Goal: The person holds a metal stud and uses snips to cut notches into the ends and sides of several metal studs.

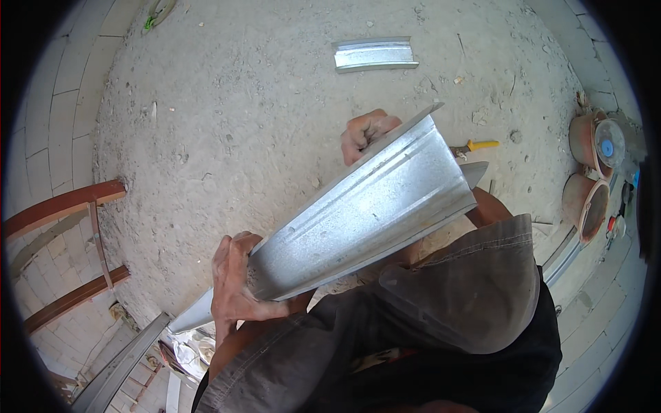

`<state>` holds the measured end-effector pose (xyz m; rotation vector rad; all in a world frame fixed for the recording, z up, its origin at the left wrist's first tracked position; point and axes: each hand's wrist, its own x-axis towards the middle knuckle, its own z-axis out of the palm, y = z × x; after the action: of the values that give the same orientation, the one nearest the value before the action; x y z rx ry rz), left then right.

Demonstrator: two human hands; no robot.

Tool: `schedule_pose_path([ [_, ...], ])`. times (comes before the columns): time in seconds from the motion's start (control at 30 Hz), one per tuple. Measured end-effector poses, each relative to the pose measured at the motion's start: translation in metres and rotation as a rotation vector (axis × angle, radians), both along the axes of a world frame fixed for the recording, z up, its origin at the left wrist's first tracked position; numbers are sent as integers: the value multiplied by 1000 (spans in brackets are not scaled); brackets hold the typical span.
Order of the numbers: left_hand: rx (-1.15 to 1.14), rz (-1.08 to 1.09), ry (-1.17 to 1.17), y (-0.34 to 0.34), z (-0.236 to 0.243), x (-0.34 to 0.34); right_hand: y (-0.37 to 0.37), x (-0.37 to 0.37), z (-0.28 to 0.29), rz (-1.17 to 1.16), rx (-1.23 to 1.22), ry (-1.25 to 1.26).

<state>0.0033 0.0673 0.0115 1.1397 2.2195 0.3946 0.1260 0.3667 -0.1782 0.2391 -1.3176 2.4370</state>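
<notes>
Item: galvanised metal channel [365, 213], held slantwise above the dusty floor [241, 124]. My left hand [234, 282] clasps its lower end; my right hand [365, 134] grips the upper edge from behind. A short offcut [375, 54] lies well apart.

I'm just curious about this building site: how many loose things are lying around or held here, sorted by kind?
Metal channel pieces: 3, one held in both hands, a short one on the ground, a long one at lower left
Clay-coloured pots: 2
Yellow-handled tool: 1
Reddish wooden rails: 2
Total: 8
</notes>
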Motion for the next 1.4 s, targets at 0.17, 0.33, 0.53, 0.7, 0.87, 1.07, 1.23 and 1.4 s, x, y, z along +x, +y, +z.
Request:
schedule_pose_path([
  [0.17,-46,14,10,-28,-12,-1,8,1,8,20,334,-168],
  [0.33,-90,-32,130,-39,-51,1,103,37,126,-334,1982,-519],
  [0.53,-30,-12,109,-17,-10,14,63,29,20,-69,523,-324],
  [0.7,-140,-115,-120,-26,-21,-5,-49,2,-1,176,87,-284],
  [0.87,-82,-124,210,-54,-65,-4,94,25,103,-264,1712,-592],
  [1.07,-108,-99,46,-37,-35,-14,106,29,86,-405,1634,-376],
  [1.23,-57,-112,76,-34,-23,-13,-60,-10,-138,-746,210,-842],
  [1.4,-117,-52,155,-52,-11,-23,-28,-20,-148,-366,276,-1078],
])
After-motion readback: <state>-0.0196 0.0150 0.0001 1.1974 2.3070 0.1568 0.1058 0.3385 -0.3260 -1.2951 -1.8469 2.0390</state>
